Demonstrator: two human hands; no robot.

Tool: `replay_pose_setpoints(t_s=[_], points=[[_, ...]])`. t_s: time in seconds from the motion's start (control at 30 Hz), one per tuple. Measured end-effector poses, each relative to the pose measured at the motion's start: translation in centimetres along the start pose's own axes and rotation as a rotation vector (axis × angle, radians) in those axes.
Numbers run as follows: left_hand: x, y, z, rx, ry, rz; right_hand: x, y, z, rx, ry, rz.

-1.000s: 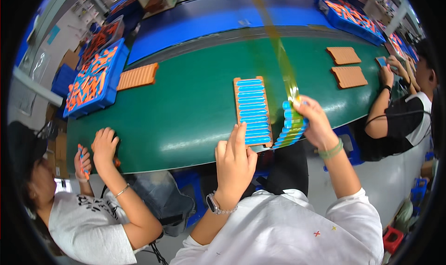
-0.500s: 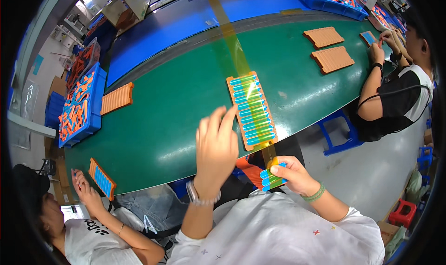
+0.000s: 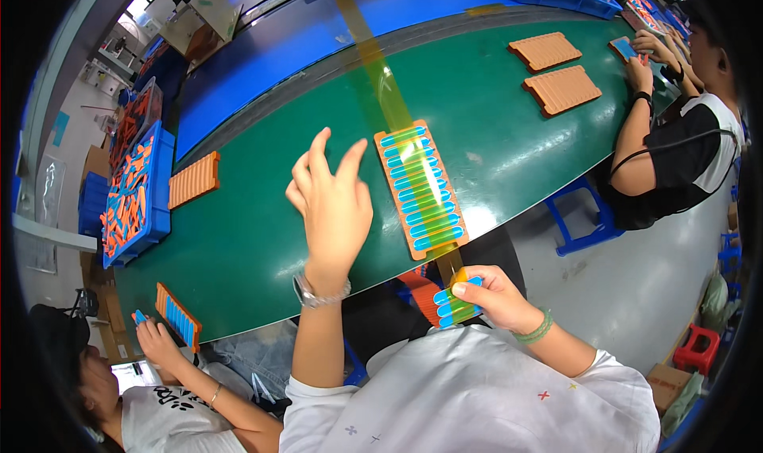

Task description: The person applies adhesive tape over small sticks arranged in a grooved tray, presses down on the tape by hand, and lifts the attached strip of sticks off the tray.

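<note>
Two hands, unequal work: my right hand (image 3: 505, 300) has thumb and fingers pinched on the taped strip (image 3: 457, 313), just off the front edge of the green table (image 3: 238, 270), while my left hand (image 3: 332, 207) hovers with fingers spread, apparently touching nothing. Just beside it, the orange tray (image 3: 418, 253) lies near that edge, its grooves lined with blue pieces (image 3: 409, 207), and yellow tape (image 3: 391, 103) runs along them down toward my pinch. Pulling sideways could set the tape crooked across the row. With neither hand on the tray, too hard a tug might drag it off the edge. Uneven tension could wrinkle the tape or lift pieces from their grooves; I cannot tell whether every one is stuck
</note>
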State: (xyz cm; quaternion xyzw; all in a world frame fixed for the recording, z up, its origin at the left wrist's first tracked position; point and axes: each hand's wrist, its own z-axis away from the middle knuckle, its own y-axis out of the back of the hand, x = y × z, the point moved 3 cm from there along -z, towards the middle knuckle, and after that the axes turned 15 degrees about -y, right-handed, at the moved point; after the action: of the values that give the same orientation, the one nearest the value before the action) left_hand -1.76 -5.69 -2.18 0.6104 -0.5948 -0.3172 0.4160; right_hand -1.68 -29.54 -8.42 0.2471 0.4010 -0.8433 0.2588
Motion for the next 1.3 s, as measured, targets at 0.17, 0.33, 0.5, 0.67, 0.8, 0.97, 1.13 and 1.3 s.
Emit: replay_pose_setpoints(t_s=[0.17,0.33,0.5,0.67,0.8,0.97,1.13,1.3], points=[[-2.6,-1.1,-4.5,-0.047,-0.029,0.260,1.0,0.8,-0.3,0.038,0.053,0.005],[-4.2,-4.2,-5.5,-0.241,0.117,0.802,0.9,0.8,-0.1,0.083,0.075,0.046],[-3.5,-4.2,-5.4,-0.199,0.112,0.886,0.7,0.6,-0.2,0.061,0.063,0.022],[-3.3,-4.4,-5.6,-0.202,0.128,0.868,0.3,0.0,-0.3,0.090,0.048,-0.024],[-3.8,-5.1,-5.7,-0.241,0.126,0.877,0.4,-0.1,-0.5,0.081,0.060,-0.015],[-3.6,-4.8,-6.7,-0.331,0.158,0.907,0.9,0.4,-0.7,0.040,0.066,-0.008],[-4.0,-3.8,-8.3,-0.259,0.258,1.268,1.3,0.6,-0.7,0.053,0.083,0.004],[-2.4,-3.4,-9.5,-0.134,-0.045,1.448,1.1,0.7,-0.5,0.155,0.111,0.090]])
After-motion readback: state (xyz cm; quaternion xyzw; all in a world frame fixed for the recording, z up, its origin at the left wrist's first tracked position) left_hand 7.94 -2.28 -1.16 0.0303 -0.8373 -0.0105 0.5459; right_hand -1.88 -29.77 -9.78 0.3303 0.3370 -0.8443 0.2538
